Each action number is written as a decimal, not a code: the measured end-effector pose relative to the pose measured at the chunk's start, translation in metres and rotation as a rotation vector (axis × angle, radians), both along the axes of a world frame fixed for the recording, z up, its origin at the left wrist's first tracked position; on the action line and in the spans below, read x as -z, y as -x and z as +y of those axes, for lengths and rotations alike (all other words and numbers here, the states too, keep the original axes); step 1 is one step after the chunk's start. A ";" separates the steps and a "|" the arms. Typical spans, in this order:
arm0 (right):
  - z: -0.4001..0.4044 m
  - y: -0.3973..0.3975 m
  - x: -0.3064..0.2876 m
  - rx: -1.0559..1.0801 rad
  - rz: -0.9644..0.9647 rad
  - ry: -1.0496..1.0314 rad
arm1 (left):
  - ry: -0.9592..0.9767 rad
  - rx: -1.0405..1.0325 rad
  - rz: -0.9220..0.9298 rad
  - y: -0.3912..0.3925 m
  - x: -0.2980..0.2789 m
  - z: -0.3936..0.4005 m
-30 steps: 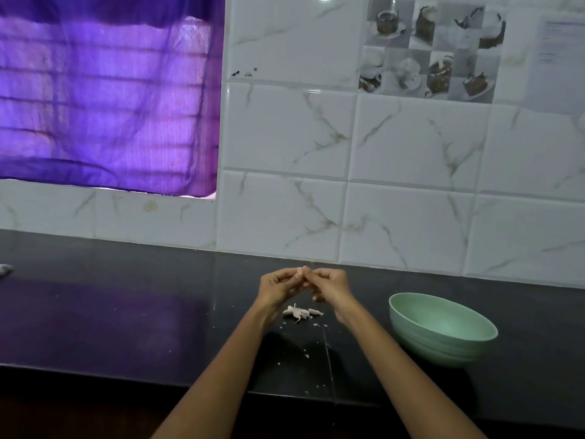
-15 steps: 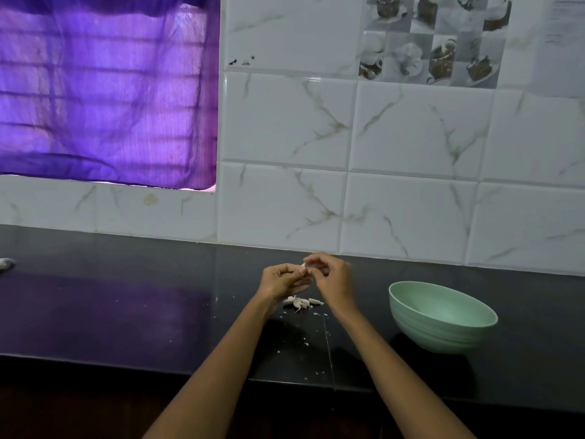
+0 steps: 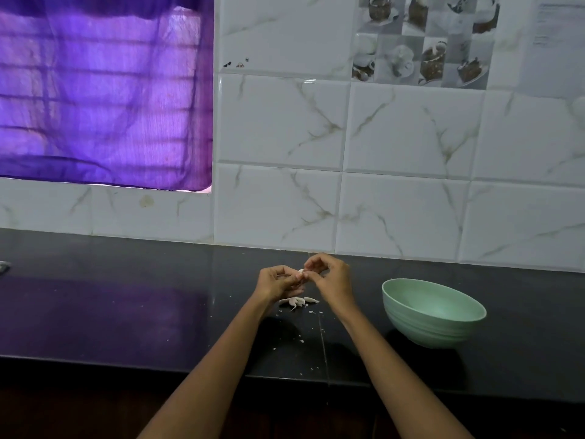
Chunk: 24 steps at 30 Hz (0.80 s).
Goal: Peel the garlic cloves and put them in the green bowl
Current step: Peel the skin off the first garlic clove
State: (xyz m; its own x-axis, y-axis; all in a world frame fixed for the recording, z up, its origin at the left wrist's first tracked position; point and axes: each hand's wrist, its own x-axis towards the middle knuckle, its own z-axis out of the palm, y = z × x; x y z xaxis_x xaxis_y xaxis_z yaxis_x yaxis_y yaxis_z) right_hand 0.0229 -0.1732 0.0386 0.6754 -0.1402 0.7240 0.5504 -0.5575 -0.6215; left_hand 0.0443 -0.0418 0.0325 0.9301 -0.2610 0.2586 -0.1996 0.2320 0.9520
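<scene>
Both my hands meet above the dark countertop [image 3: 126, 312], near the tiled wall. My left hand [image 3: 277, 282] grips a small pale garlic clove [image 3: 300, 271], most of it hidden by the fingers. My right hand [image 3: 330, 277] pinches the clove's top end with thumb and fingertips. Below the hands lies a small heap of whitish garlic cloves and skins [image 3: 297, 301], with tiny skin flakes scattered toward the counter's front. The green bowl [image 3: 433, 312] stands upright to the right of my right wrist; no clove shows in the visible part of its inside.
A white marbled tile wall [image 3: 380, 201] rises right behind the hands. A purple curtain [image 3: 104, 90] covers the window at upper left. A small pale object [image 3: 3, 267] lies at the counter's far left edge. The counter's front edge runs under my forearms.
My right hand has lifted slightly above the left and now pinches the clove from on top. The view has tilted a little; the bowl and heap stay put.
</scene>
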 end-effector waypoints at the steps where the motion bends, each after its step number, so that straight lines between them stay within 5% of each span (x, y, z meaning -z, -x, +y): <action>1: -0.002 0.000 0.000 -0.002 0.012 0.027 | -0.016 -0.003 -0.007 0.001 0.000 0.000; 8: -0.008 -0.001 0.000 -0.055 0.082 0.070 | -0.099 -0.007 -0.051 -0.001 0.001 0.001; 15: -0.001 -0.003 0.000 -0.063 0.047 0.014 | 0.024 -0.015 -0.024 -0.002 0.001 -0.001; 24: 0.001 -0.004 0.003 -0.034 -0.018 0.080 | 0.232 0.186 0.254 -0.002 -0.007 0.006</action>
